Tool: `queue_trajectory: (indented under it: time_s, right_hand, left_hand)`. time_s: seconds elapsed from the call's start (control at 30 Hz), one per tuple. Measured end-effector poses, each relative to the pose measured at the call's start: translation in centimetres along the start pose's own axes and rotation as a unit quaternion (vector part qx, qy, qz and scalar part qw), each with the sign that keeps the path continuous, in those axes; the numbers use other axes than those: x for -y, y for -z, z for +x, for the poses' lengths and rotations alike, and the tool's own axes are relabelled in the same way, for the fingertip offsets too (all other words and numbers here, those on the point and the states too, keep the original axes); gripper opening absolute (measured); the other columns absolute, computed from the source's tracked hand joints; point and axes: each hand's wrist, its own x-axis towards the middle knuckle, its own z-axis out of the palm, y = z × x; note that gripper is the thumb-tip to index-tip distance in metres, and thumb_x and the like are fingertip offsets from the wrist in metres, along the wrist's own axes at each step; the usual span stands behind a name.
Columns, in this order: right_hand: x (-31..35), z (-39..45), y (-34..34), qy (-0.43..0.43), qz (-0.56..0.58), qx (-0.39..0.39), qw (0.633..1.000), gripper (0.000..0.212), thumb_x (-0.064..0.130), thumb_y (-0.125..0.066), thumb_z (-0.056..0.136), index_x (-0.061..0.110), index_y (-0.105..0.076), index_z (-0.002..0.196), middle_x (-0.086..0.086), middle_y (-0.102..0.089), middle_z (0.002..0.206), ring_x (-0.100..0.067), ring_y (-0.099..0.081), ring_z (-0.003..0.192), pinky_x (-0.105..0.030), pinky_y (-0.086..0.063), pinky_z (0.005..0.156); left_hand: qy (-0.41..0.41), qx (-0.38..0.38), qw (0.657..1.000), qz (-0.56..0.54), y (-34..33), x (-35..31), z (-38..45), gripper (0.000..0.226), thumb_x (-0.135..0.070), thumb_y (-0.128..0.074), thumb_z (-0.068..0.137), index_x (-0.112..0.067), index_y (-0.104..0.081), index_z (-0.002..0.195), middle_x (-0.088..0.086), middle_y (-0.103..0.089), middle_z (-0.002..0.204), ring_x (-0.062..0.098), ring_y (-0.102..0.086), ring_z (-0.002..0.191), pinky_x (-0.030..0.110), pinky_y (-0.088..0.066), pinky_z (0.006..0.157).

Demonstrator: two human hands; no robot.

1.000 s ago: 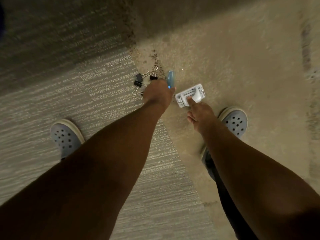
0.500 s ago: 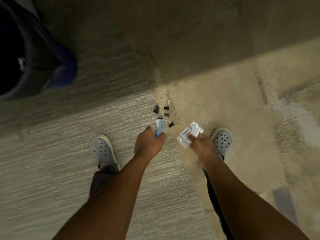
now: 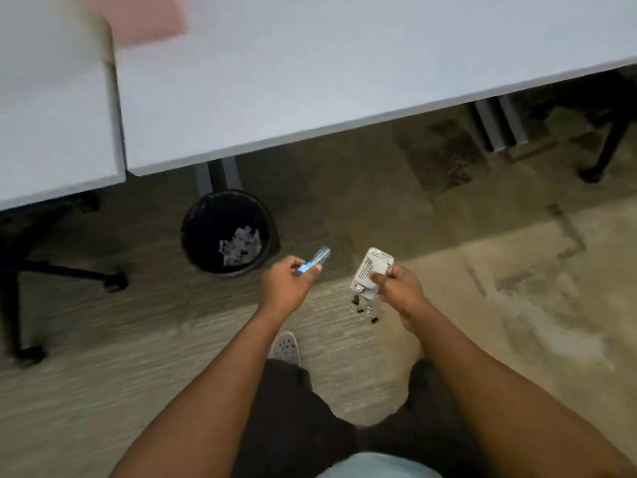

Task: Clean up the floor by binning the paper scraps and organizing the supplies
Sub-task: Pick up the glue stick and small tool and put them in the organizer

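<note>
My left hand (image 3: 287, 282) grips a small blue, clear-ended object (image 3: 315, 261), held above the carpet just right of the bin. My right hand (image 3: 400, 286) holds a white hole punch (image 3: 370, 272) by its near end. Several black binder clips (image 3: 363, 310) lie on the carpet under the punch. A round black bin (image 3: 193, 232) stands under the table edge with white paper scraps (image 3: 239, 246) inside it.
A white table (image 3: 344, 74) spans the top, with a second white table (image 3: 51, 125) at the left and a pink sheet (image 3: 138, 19) on it. Black chair bases stand at left (image 3: 20, 270) and far right (image 3: 599, 160). Table legs (image 3: 219, 175) rise behind the bin.
I have straightened up from the floor. Both hands rose with the blue object and the hole punch, and the view lifted to show the tables and the bin. The binder clips stayed on the carpet.
</note>
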Motion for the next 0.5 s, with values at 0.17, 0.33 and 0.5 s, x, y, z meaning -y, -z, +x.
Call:
queue_trajectory:
  time_s: [0.17, 0.33, 0.5]
  right_hand:
    - [8.2, -6.1, -3.4, 0.067, 0.039, -0.003, 0.997, 0.016, 0.011, -0.061, 0.089, 0.017, -0.056, 0.076, -0.014, -0.07, 0.09, -0.02, -0.064, 0.071, -0.025, -0.048, 0.055]
    - [14.8, -9.8, -5.2, 0.132, 0.028, 0.003, 0.991, 0.008, 0.014, -0.059, 0.092, 0.012, -0.054, 0.087, -0.015, -0.069, 0.097, -0.023, -0.068, 0.08, -0.025, -0.05, 0.054]
    - [21.5, -10.2, -6.9, 0.197, 0.015, 0.042, 0.979, 0.013, 0.02, -0.056, 0.095, 0.012, -0.055, 0.105, -0.011, -0.067, 0.107, -0.023, -0.07, 0.09, -0.031, -0.056, 0.068]
  left_hand:
    - [-0.058, -0.035, 0.998, 0.018, 9.5, -2.6, -1.9, 0.022, -0.048, -0.073, 0.077, -0.03, -0.061, 0.079, -0.015, -0.061, 0.071, 0.001, -0.056, 0.066, 0.023, -0.045, 0.06]
    - [-0.071, -0.063, 0.995, 0.009, 16.6, -5.2, -2.3, 0.023, -0.05, -0.071, 0.079, -0.028, -0.064, 0.083, -0.011, -0.064, 0.08, 0.005, -0.059, 0.073, 0.026, -0.047, 0.062]
    - [-0.1, -0.078, 0.991, -0.052, 21.9, -8.3, -0.7, 0.024, -0.053, -0.071, 0.076, -0.032, -0.062, 0.084, -0.014, -0.066, 0.084, 0.003, -0.062, 0.078, 0.024, -0.05, 0.064]
